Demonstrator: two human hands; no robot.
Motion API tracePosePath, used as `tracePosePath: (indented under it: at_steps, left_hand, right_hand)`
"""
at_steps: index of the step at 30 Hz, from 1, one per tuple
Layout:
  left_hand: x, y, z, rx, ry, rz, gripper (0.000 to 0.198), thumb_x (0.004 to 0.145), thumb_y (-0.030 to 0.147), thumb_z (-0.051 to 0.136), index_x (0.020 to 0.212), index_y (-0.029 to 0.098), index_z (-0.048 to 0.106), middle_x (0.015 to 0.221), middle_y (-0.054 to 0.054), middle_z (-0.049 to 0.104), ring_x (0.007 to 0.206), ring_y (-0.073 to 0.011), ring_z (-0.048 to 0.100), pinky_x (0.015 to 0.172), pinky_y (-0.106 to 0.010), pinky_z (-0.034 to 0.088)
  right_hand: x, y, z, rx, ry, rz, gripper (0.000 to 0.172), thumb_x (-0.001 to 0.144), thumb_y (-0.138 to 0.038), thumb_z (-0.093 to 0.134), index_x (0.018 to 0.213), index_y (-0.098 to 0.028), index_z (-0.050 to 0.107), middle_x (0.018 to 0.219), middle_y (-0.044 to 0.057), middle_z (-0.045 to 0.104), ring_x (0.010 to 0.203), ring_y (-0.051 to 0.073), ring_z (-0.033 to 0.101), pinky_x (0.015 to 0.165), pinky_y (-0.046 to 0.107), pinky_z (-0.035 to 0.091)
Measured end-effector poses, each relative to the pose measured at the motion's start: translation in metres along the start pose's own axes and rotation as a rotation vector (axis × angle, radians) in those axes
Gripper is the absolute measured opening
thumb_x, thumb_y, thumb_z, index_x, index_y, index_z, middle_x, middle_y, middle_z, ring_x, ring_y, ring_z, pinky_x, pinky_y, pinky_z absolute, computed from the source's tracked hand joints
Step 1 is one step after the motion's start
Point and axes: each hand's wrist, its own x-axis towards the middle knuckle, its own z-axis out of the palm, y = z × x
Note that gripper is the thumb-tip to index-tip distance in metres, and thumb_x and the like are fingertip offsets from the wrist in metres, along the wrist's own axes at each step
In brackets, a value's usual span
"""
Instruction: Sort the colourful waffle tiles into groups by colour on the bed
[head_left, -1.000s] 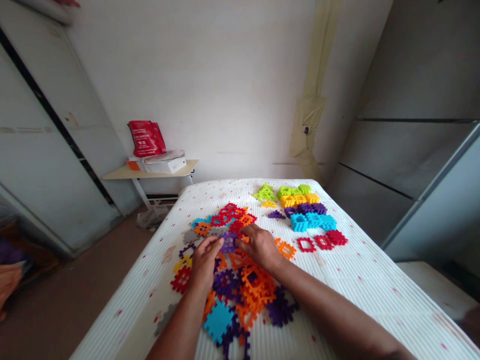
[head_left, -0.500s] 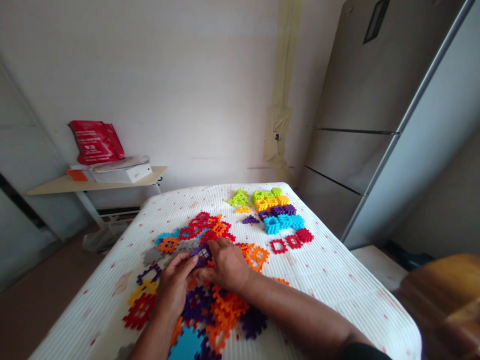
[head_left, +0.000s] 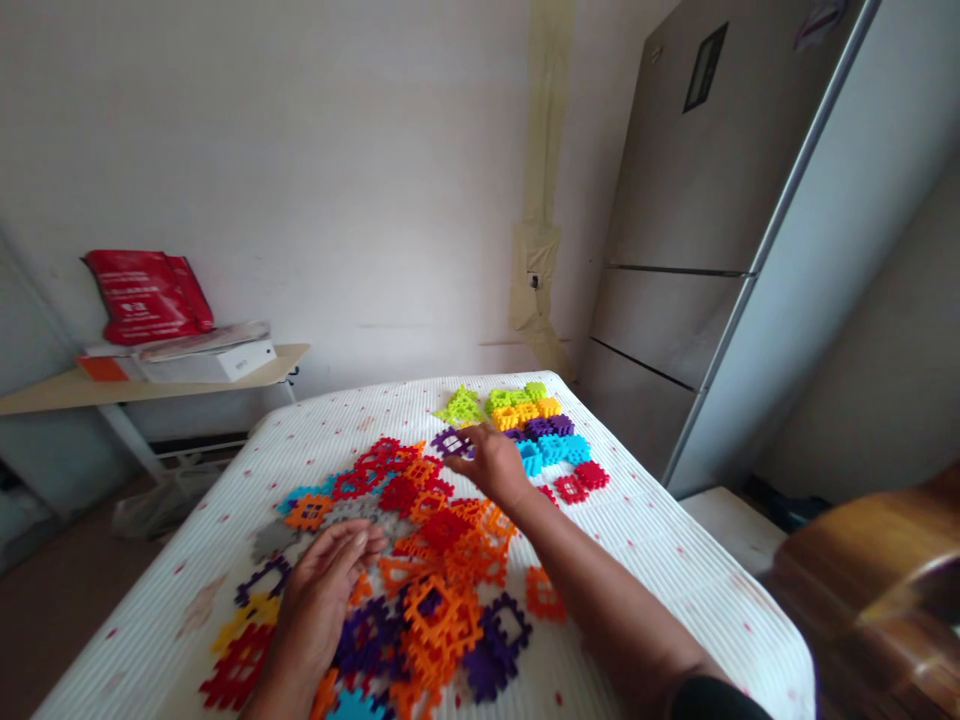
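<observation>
My right hand [head_left: 491, 462] reaches over the far part of the table, thumb and fingers around the right edge of a purple window-shaped piece [head_left: 451, 443]. My left hand [head_left: 334, 560] is over the near left of the pile, fingers loosely curled and apart, with nothing in it. Between and below my hands lies a mixed pile of orange pieces [head_left: 439, 640], red pieces [head_left: 444, 530], purple pieces [head_left: 367, 640] and grey pieces [head_left: 352, 512]. Beyond my right hand are green pieces [head_left: 460, 406] and rows of yellow [head_left: 517, 413] and blue cubes [head_left: 553, 450].
Red pieces [head_left: 571, 489] lie right of the cubes on the white spotted tablecloth [head_left: 645, 560]. A side table [head_left: 45, 392] at the left holds a white box [head_left: 210, 362] and a red bag [head_left: 146, 297]. A fridge [head_left: 675, 210] stands at the right.
My right hand has moved away from my left, up and to the right, taking the purple window piece along. My left hand has let go of it. The view has shifted slightly.
</observation>
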Motion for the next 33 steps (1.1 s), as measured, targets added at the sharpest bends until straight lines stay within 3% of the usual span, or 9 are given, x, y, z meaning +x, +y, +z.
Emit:
tracePosePath:
  at_steps: [3,6,10,33]
  left_hand:
    - [0.001,0.001,0.000,0.010,0.010,-0.014,0.044,0.048,0.041,0.082,0.080,0.017,0.063,0.076,-0.004,0.069,0.072,-0.0179,0.064,0.068,-0.028,0.051]
    - [-0.001,0.003,0.002,0.020,-0.004,-0.030,0.046,0.045,0.042,0.082,0.078,0.017,0.063,0.076,-0.004,0.069,0.073,-0.0183,0.064,0.068,-0.028,0.051]
    - [-0.003,0.002,0.005,0.037,0.001,-0.019,0.046,0.045,0.043,0.082,0.078,0.016,0.064,0.076,-0.004,0.069,0.071,-0.0186,0.064,0.068,-0.028,0.051]
    - [0.002,-0.003,-0.004,0.050,-0.009,-0.031,0.043,0.049,0.040,0.082,0.080,0.017,0.063,0.076,-0.003,0.069,0.072,-0.0166,0.063,0.067,-0.025,0.050]
  right_hand:
    - [0.016,0.050,-0.017,-0.178,0.046,0.231,0.034,0.082,-0.042,0.057,0.104,-0.016,0.064,0.098,0.009,0.064,0.085,0.019,0.061,0.071,0.025,0.042]
    - [0.023,0.096,-0.025,-0.260,0.021,0.359,0.035,0.081,-0.042,0.056,0.099,-0.013,0.065,0.097,0.013,0.064,0.085,0.023,0.062,0.067,0.027,0.042]
    - [0.027,0.130,-0.027,-0.413,-0.078,0.443,0.037,0.081,-0.045,0.053,0.100,-0.016,0.066,0.100,0.012,0.065,0.095,0.023,0.059,0.068,0.026,0.043]
    - [0.046,0.140,-0.004,-0.438,-0.172,0.453,0.038,0.080,-0.038,0.055,0.108,-0.015,0.066,0.109,0.016,0.063,0.104,0.025,0.056,0.076,0.028,0.045]
